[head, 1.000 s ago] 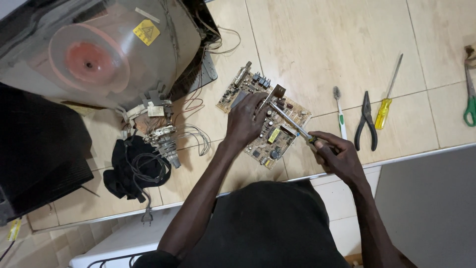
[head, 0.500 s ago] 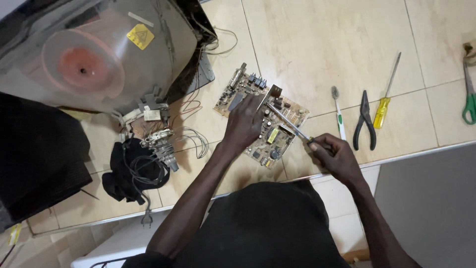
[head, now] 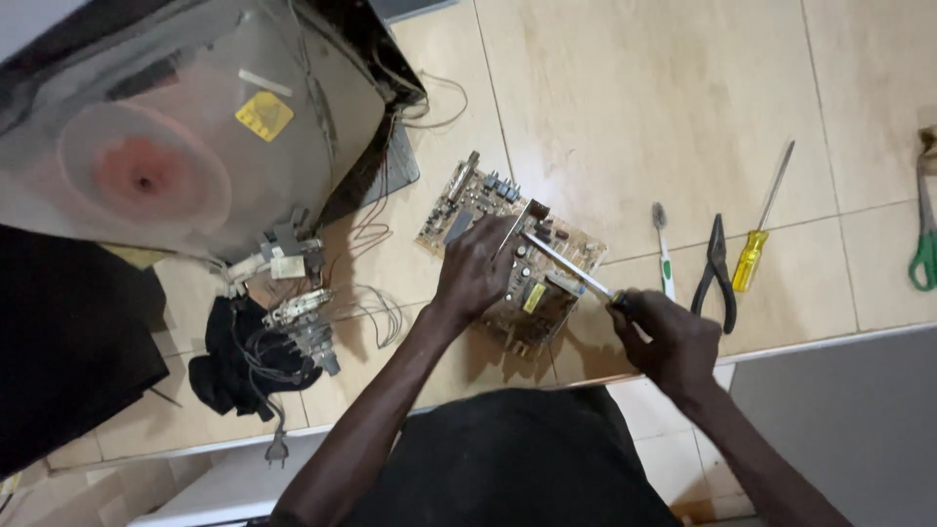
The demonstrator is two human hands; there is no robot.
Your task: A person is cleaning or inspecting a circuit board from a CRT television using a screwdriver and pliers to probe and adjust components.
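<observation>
Nearest to us, our right hand (head: 673,342) is closed around the dark handle of a screwdriver (head: 571,265), whose metal shaft runs up and left until its tip meets the circuit board (head: 508,259) near a small upright metal plate. To work this well we judge the grip should stay firm and the shaft steady, so the tip does not skid across the crowded components.

Our left hand (head: 475,273) lies on the board with fingers spread and pressing down, pinning it to the tiled counter (head: 634,107); we cannot tell whether it pinches any part. The board lies flat near the counter's front edge, at an angle, and needs that downward hold, since it could slide on smooth tile.

Just right of the board lie a toothbrush (head: 662,249), black pliers (head: 717,268) and a yellow-handled screwdriver (head: 759,234). Farther left sit a tangled black cord (head: 249,356) and the bare picture tube (head: 176,137) of an opened television.
</observation>
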